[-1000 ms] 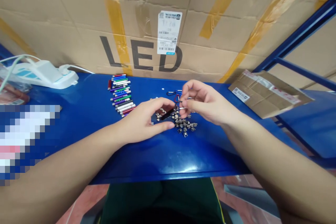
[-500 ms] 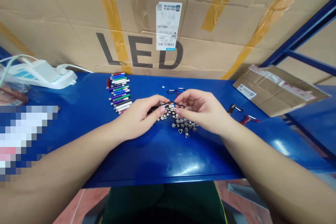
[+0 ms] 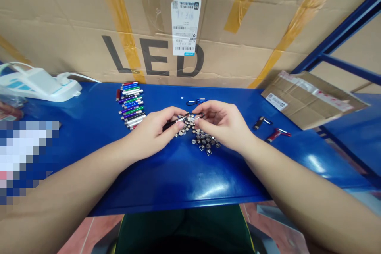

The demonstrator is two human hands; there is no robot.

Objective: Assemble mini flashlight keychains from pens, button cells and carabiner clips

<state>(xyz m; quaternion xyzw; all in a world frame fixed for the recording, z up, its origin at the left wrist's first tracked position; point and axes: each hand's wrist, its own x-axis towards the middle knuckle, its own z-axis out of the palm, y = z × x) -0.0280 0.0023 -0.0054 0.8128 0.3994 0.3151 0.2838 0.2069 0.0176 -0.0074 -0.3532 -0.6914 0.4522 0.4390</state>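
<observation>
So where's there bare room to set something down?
Bare: the table between its near edge and the metal bits, and between the power strip and the coloured tubes. Crowded: the middle, around the left hand and right hand.

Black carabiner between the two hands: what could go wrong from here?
1. The right hand appears to hold the carabiner only by the fingers' ends, so it could slip into the small metal parts below.
2. Those parts lie loose under both hands, so a low brush might scatter them.
3. The colored tubes lie close beside the left hand; being round, some could roll if knocked.
</observation>
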